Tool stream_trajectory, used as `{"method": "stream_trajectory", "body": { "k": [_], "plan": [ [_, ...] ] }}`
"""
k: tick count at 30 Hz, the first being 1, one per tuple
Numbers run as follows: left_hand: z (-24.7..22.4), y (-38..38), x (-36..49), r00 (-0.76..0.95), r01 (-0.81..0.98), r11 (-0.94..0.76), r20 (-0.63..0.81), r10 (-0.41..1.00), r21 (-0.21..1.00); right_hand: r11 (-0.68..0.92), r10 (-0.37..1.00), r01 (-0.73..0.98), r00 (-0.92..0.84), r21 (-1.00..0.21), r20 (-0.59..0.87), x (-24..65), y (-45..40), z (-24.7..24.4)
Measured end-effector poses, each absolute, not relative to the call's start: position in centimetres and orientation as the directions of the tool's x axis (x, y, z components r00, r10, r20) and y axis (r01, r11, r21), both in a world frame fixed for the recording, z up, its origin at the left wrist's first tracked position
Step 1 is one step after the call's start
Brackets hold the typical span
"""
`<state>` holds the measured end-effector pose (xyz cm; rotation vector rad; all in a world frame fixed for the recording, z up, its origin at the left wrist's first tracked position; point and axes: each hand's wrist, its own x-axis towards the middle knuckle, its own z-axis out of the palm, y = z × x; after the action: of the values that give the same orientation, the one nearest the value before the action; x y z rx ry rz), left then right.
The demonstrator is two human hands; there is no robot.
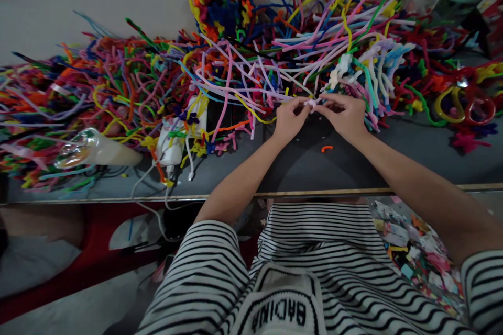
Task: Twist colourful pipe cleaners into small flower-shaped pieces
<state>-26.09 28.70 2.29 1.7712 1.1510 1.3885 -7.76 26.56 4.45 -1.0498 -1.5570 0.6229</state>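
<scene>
ok so using the little orange scrap [327,148] on the dark table [298,170] as the landmark; both hands are up past it on the far side, fingertips nearly meeting. The left hand [291,119], beyond the scrap and a bit to its left, is closed to a pinch, thumb and fingertips on a small pale pink fuzzy piece [312,103]; the right hand [346,116], beyond the scrap and slightly right, has its thumb and fingertips pinched on the same piece from the other side; the rest of its fingers are bent, and I can't tell whether they touch anything. The pink piece itself sits past the scrap, a touch left of it, right between the two hands; its exact shape is too small to make out.

Further back from the scrap there's a white fuzzy clump [340,70], near the right hand; a big tangle of coloured fuzzy stems [118,68] runs along the back and way off left; a white charger block [171,146] is well left of the scrap; a yellow handle loop [459,115] and a red handle loop [470,115] lie well right.
</scene>
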Motion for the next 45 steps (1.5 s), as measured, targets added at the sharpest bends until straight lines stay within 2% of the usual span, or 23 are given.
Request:
{"method": "stream_trajectory", "body": {
  "k": [3,7,19,22,29,35,45],
  "plan": [
    [2.0,29.1,-26.0,0.048,0.185,-0.398,0.397,0.917,0.898,0.509,0.835,0.335,0.032,-0.793,0.549,-7.6,26.6,4.5],
    [2.0,29.0,-25.9,0.035,0.174,-0.387,0.387,0.921,0.905,0.510,0.833,0.342,0.031,-0.789,0.552,-7.5,26.4,5.0],
    [2.3,28.1,-25.6,0.047,0.192,-0.522,0.524,0.851,0.831,0.526,0.807,0.454,0.002,-0.719,0.591,-8.0,25.9,5.3],
    [2.2,27.9,-25.5,0.042,0.166,-0.544,0.545,0.837,0.822,0.520,0.819,0.431,-0.004,-0.738,0.574,-8.1,25.5,5.5],
    [2.3,27.3,-25.3,0.034,0.167,-0.544,0.547,0.837,0.822,0.428,0.901,0.334,-0.081,-0.840,0.427,-7.7,25.9,5.0],
    [2.6,27.1,-25.4,0.041,0.168,-0.569,0.571,0.820,0.805,0.415,0.910,0.254,-0.097,-0.874,0.404,-7.6,26.1,4.7],
    [2.5,27.7,-25.8,0.044,0.244,-0.495,0.500,0.865,0.834,0.430,0.901,0.275,-0.065,-0.860,0.429,-8.1,26.1,4.8]
  ]
}}
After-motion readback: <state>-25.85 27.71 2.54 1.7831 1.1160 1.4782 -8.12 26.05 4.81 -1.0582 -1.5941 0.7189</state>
